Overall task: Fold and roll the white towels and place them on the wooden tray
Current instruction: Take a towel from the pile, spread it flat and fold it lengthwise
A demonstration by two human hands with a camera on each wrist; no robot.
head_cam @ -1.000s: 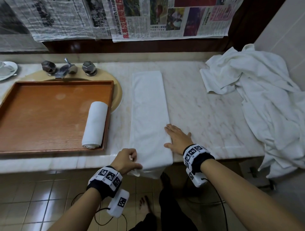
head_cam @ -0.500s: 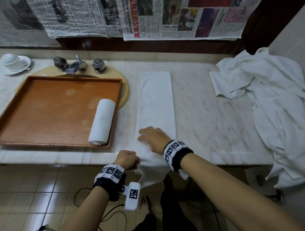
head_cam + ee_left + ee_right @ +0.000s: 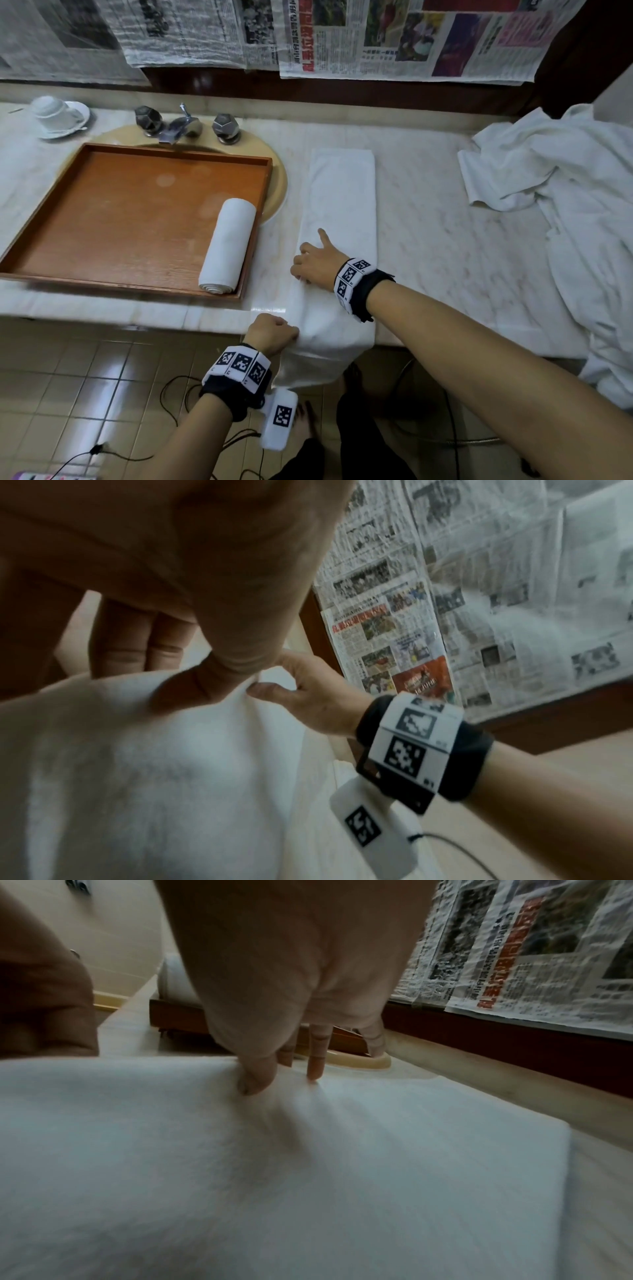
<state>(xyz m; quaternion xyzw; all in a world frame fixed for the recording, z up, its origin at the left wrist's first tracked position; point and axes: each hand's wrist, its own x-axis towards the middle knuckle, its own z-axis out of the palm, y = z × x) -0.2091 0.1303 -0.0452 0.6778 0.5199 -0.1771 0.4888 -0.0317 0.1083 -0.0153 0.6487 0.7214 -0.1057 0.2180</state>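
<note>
Right wrist view shows right hand [image 3: 274, 993] pinching folded towel [image 3: 339, 205] — head view hides that; left hand [image 3: 272, 334] grips its overhanging end. Wooden tray [image 3: 102, 219] holds one rolled towel [image 3: 227, 245].

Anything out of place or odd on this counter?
Yes: the wooden tray sits over the sink basin, under the faucet, and a teacup lies tipped on its saucer. Newspapers cover the wall.

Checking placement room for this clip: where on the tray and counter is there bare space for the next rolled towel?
The wooden tray is bare left of the rolled towel at its right wall. Bare marble lies between the folded towel and the towel pile. It is crowded at the near edge, where both hands work.
</note>
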